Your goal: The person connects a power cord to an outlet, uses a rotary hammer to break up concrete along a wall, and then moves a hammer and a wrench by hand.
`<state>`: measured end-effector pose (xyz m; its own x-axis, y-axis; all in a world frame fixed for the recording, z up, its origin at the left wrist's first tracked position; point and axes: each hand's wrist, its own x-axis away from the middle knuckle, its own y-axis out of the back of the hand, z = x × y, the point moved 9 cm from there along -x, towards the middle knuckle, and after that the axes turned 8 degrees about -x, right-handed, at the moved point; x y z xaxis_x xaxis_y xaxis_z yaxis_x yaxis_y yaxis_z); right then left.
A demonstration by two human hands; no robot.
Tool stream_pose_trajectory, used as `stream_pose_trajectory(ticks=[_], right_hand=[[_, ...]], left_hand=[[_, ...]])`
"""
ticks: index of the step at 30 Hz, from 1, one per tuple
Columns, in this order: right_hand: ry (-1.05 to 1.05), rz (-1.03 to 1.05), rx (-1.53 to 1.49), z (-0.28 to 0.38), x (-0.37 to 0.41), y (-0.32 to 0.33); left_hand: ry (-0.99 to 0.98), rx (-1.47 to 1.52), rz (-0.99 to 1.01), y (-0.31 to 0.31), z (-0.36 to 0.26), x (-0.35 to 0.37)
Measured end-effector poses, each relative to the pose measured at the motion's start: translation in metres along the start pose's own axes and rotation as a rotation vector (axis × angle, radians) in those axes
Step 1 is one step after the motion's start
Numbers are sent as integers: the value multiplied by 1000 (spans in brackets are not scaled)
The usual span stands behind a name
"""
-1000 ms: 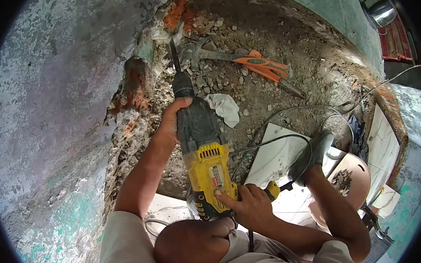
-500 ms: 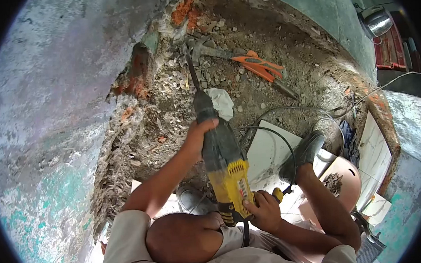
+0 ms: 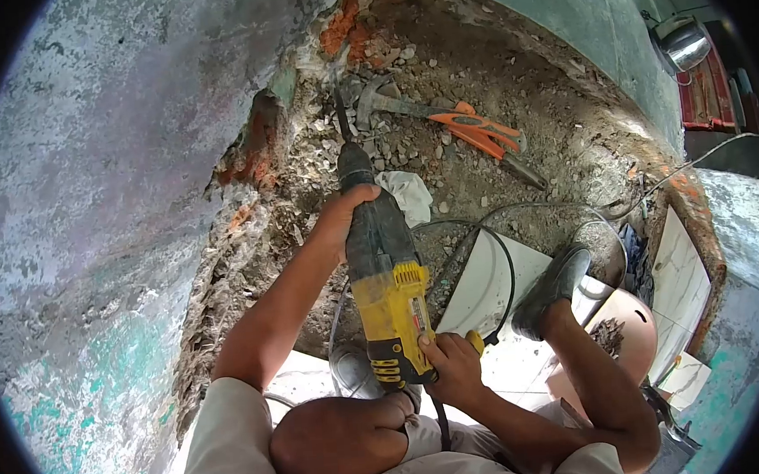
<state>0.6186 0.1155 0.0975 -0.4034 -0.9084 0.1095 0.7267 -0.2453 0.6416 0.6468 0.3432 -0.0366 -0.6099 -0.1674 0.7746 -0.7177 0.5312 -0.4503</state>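
Observation:
A yellow and black power hammer with a long dark chisel bit points up the view, its tip at the broken base of the wall near exposed orange brick. My left hand is wrapped round the tool's black front body, thumb across the top. At the rear end, my right hand grips the handle. Just right of the bit lies a hammer on the rubble, partly overlapping an orange-handled tool. A crumpled white piece is beside the tool's front.
A painted wall rises at the left. White tiles, a black cable and my shoe are at the right. Farther right are a pinkish pan with debris and a leaning marbled tile.
The power hammer and both hands have moved slightly left and up in the view, and its bit tip sits higher. The surrounding scene has shifted slightly right and down.

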Motion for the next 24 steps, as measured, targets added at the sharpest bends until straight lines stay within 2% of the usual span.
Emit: stream_pose_trajectory(ticks=[5,8,10,24], right_hand=[[19,-33,-48,3,-4,-7],[9,-50,-129,-3,-3,-10],[-26,51,-73,-8,-5,-18],[12,-32,-99,-6,-7,0]], left_hand=[[27,-32,4,2,-6,0],[-11,-199,-91,2,-17,6],[28,-105,-37,4,-10,0],[12,-37,-24,-8,-14,1]])
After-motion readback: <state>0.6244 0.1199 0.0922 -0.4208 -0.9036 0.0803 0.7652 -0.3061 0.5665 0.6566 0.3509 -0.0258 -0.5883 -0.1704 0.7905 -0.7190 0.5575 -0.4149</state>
